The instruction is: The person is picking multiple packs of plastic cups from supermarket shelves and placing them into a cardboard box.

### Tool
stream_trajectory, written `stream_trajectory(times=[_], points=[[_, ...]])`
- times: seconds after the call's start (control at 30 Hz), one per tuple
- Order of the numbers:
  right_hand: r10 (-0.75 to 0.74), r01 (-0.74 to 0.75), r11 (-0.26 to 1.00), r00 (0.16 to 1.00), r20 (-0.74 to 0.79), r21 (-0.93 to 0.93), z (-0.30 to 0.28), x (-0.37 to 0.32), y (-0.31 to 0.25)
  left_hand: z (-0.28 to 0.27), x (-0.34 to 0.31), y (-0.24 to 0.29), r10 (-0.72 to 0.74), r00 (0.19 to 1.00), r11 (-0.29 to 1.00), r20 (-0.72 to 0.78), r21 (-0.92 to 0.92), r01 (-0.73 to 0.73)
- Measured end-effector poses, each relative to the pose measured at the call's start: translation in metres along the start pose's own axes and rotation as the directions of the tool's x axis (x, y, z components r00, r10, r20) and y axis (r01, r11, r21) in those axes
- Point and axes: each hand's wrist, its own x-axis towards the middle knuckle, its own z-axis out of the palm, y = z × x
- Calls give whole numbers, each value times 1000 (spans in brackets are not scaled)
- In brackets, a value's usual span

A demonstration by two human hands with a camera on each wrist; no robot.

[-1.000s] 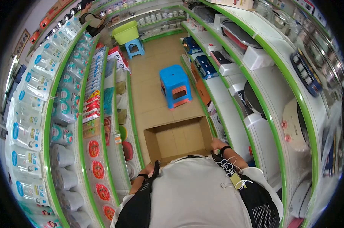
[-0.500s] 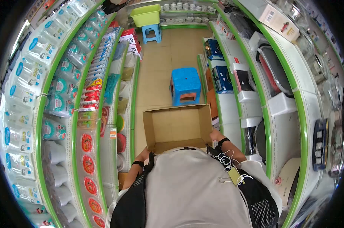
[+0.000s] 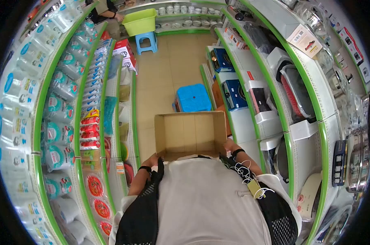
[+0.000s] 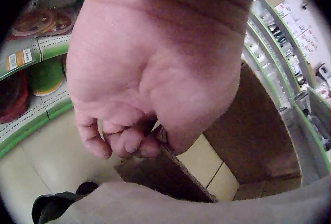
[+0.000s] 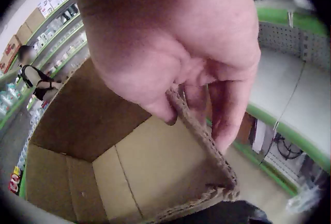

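Observation:
An open-topped cardboard box [image 3: 190, 132], with nothing inside, is held level in front of the body in the aisle. My left hand [image 3: 153, 160] grips its near left edge, fingers curled over the cardboard wall in the left wrist view. On the opposite side, my right hand [image 3: 230, 146] pinches the right wall, thumb inside and fingers outside, as the right wrist view shows. Just past the box's far edge stands a blue plastic stool [image 3: 194, 98], partly hidden by it.
Shelves with green edges line both sides, with bagged paper rolls [image 3: 59, 107] left and boxed stoves [image 3: 234, 94] right. Ahead, a yellow-green tub [image 3: 140, 22] sits on a light blue stool [image 3: 146, 42], beside another person [image 3: 105, 10]. Tiled floor [image 3: 162, 61] runs between.
The body and box have moved forward along the aisle, and the blue stool now appears right behind the box. Both hands keep their hold. The other person is by the tub.

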Motion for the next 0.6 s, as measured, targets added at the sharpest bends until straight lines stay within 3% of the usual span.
stream_trajectory(times=[0.07, 0.1, 0.13, 0.17, 0.23, 0.27, 0.3, 0.33, 0.37, 0.4, 0.43, 0.47, 0.5, 0.53, 0.57, 0.6], points=[[378, -315, 881, 918, -124, 353, 71, 34, 24, -5, -1, 2, 166, 978, 976, -128, -120, -182], [379, -315, 877, 918, -120, 362, 67, 37, 20, -10, -2, 1, 238, 950, 948, -201, -165, -272], [269, -211, 947, 934, -238, 242, 57, 38, 18, -16, 1, -2, 305, 911, 908, -278, -203, -366], [143, -115, 988, 930, -338, 102, 46, 39, 23, -21, 12, -11, 309, 910, 907, -275, -204, -369], [149, -113, 984, 951, -272, 141, 39, 50, 25, -23, 32, -55, -17, 995, 996, -96, -88, 8], [152, -118, 978, 967, -205, 170, 36, 54, 32, -21, 35, -56, -18, 995, 996, -96, -94, 9], [145, -109, 979, 968, -206, 173, 22, 58, 33, -23, 34, -58, 54, 991, 998, -125, 40, -49], [174, -149, 968, 978, -112, 203, -3, 56, 35, -26, 35, -59, 129, 981, 979, -145, 175, -103], [202, -193, 955, 979, -15, 224, -27, 51, 42, -28, 40, -53, 125, 981, 980, -148, 173, -99], [194, -185, 956, 981, -20, 226, -49, 50, 45, -33, 42, -41, -82, 989, 992, -120, -100, 70], [269, -252, 920, 963, -16, 300, -79, 45, 49, -40, 46, -27, -269, 962, 903, -42, -358, 237], [342, -316, 873, 940, -5, 372, -97, 46, 57, -45, 49, -16, -274, 961, 902, -47, -359, 240], [335, -310, 876, 942, -6, 370, -99, 51, 69, -46, 55, -4, -172, 968, 949, -182, -293, 114], [414, -337, 780, 910, -32, 528, -103, 56, 79, -46, 59, 2, -62, 950, 978, -307, -207, -4], [491, -341, 659, 870, -40, 670, -107, 60, 90, -33, 74, -46, -71, 947, 978, -313, -210, 4], [482, -334, 666, 875, -44, 667, -98, 72, 112, -29, 100, -84, 5, 948, 947, -318, -304, -107]])
